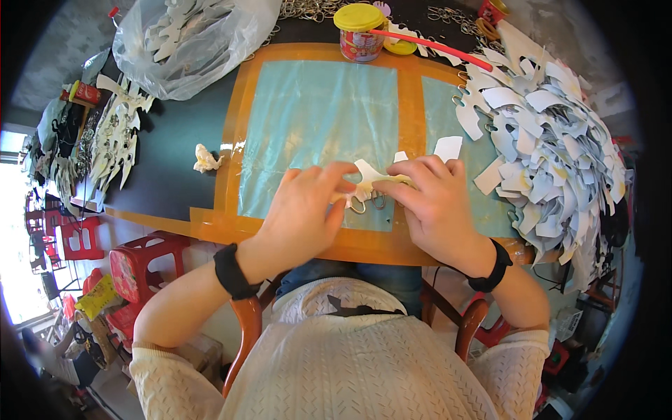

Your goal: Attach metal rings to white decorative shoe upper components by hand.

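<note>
A white, irregularly shaped cut-out piece (365,180), like thin leather or sheet material, is held between both hands just above the near part of the blue-covered work surface. At its left end, my left hand (302,203) curls thumb and index finger around the edge. My right hand (439,199) grips the other end, fingers bent over the top and thumb side underneath. Two metal rings (358,206) hang at the lower edge of the piece; how they are attached is partly hidden. Beyond my right fingers lies a loose white scrap (448,148).
To the right rises a large heap of white cut pieces (553,154). A yellow-lidded tub (360,33) with a red stick (437,50) stands at the far side. Farther left are a clear plastic bag (189,52), ringed pieces (117,133) and a crumpled white wad (206,159).
</note>
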